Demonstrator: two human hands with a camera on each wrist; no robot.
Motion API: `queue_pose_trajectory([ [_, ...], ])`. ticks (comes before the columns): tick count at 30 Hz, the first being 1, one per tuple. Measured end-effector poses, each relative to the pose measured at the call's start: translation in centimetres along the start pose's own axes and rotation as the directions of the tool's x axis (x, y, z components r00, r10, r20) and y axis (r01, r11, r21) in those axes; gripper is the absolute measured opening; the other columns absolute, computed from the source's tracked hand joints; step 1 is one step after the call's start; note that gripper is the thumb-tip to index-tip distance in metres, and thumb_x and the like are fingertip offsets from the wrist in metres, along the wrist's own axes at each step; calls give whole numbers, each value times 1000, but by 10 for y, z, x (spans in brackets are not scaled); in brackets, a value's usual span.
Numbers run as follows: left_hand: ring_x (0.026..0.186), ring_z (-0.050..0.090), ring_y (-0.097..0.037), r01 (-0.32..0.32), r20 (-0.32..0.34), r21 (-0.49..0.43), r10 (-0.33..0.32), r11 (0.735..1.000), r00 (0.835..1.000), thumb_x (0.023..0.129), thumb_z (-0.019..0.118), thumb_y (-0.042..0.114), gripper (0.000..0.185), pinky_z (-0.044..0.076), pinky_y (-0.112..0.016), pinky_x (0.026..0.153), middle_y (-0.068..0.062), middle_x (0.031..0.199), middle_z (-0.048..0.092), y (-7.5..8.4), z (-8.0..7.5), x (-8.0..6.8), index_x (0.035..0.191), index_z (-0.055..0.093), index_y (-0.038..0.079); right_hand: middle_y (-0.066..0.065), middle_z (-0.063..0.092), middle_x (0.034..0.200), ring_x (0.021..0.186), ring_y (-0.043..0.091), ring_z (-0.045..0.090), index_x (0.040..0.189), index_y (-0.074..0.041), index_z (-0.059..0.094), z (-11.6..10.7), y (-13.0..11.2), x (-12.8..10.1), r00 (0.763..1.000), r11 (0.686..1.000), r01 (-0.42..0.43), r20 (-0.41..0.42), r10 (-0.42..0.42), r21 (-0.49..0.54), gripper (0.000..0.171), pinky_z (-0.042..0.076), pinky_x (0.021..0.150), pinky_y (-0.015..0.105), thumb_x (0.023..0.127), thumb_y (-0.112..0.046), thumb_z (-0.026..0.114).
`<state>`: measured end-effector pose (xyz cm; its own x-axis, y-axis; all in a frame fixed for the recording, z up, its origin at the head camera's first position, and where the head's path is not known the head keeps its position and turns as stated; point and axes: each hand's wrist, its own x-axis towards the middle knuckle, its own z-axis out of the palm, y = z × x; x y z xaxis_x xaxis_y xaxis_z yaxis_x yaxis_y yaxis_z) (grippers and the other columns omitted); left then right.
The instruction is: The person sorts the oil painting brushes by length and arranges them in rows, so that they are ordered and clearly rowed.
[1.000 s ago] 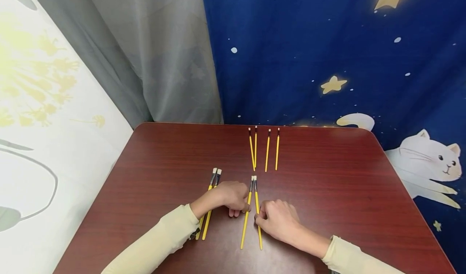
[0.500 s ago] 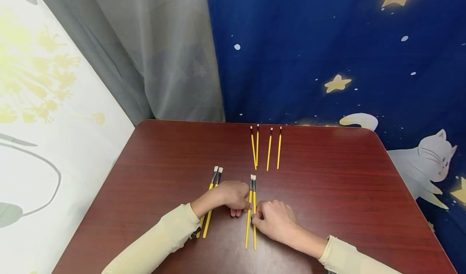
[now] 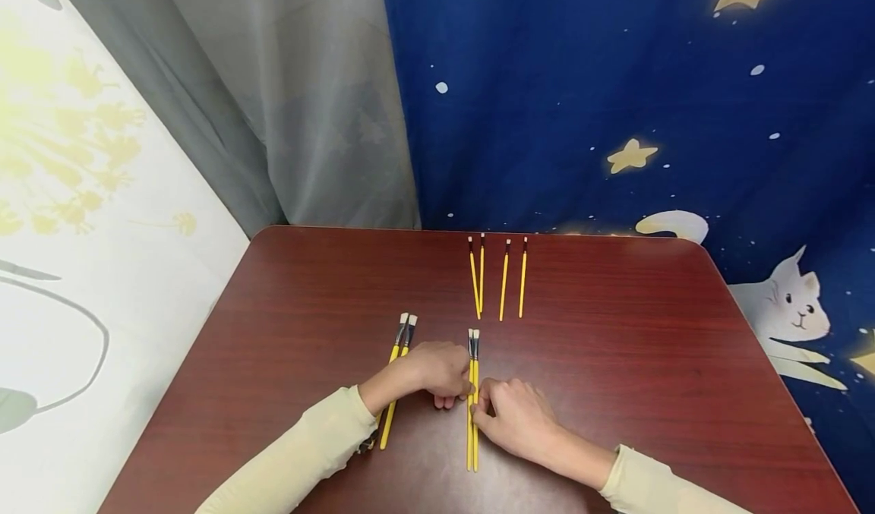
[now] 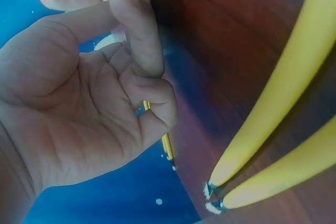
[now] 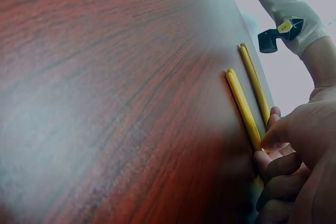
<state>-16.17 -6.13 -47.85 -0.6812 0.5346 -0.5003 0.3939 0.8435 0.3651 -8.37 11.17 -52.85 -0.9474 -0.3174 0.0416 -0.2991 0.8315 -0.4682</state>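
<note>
Two yellow-handled paintbrushes lie side by side on the table in the middle, white bristles pointing away from me. My left hand holds this pair from the left, thumb and index finger at the handles. From the right, my right hand pinches the handles a little lower; the right wrist view shows its thumb against the paintbrush handle. Under my left forearm lies a second pair of broad paintbrushes, partly covered by the wrist. Their handles loom large in the left wrist view.
Several thinner yellow paintbrushes lie spread at the far edge of the reddish-brown table. Behind it hang a grey curtain and a blue starry curtain.
The two middle paintbrushes have come together: their splayed handle ends now lie parallel and touching. My right hand has shifted slightly left with them, while the left hand has stayed nearly still.
</note>
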Motion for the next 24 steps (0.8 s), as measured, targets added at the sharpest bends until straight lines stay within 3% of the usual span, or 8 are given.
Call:
queue_pose_trajectory([
  [6, 57, 74, -17, 7, -38, -30, -8, 1000, 999, 104, 63, 38, 42, 49, -27, 58, 5, 54, 69, -10, -15, 1, 70, 76, 17, -20, 46, 56, 51, -1, 39, 68, -32, 56, -1, 5, -1, 1000, 1000, 21, -1, -21, 20, 30, 33, 50, 23, 90, -32, 77],
  [11, 65, 76, -25, 13, -92, -58, -18, 998, 996, 105, 61, 46, 52, 46, -31, 53, 2, 56, 70, -20, -31, 1, 64, 72, 15, -21, 41, 52, 49, -2, 37, 68, -31, 58, -5, 7, 0, 1000, 999, 29, -6, -29, 34, 31, 32, 49, 22, 91, -33, 78],
  [16, 57, 66, -19, 39, -160, -83, -52, 996, 986, 105, 58, 51, 56, 45, -32, 53, 2, 57, 70, -31, -47, 5, 67, 76, 13, -22, 39, 46, 43, -1, 35, 72, -32, 62, -15, 13, 9, 1000, 997, 5, 9, -6, 73, 26, 31, 44, 22, 93, -32, 76],
  [20, 63, 70, -21, 38, -235, -168, -78, 985, 969, 105, 58, 53, 52, 48, -32, 56, -3, 71, 76, -43, -64, 9, 82, 78, 11, -17, 54, 55, 46, 3, 45, 89, -28, 65, -28, 23, 24, 997, 963, -80, 14, 79, 258, 12, 37, 47, 23, 97, -25, 73],
  [24, 73, 75, -31, 19, -339, -257, -108, 966, 934, 105, 59, 54, 46, 51, -32, 60, -5, 78, 76, -58, -77, 13, 92, 72, 12, -7, 58, 68, 56, 7, 51, 99, -23, 66, -42, 36, 40, 982, 924, -132, -80, 172, 359, 8, 42, 58, 26, 97, -22, 73],
])
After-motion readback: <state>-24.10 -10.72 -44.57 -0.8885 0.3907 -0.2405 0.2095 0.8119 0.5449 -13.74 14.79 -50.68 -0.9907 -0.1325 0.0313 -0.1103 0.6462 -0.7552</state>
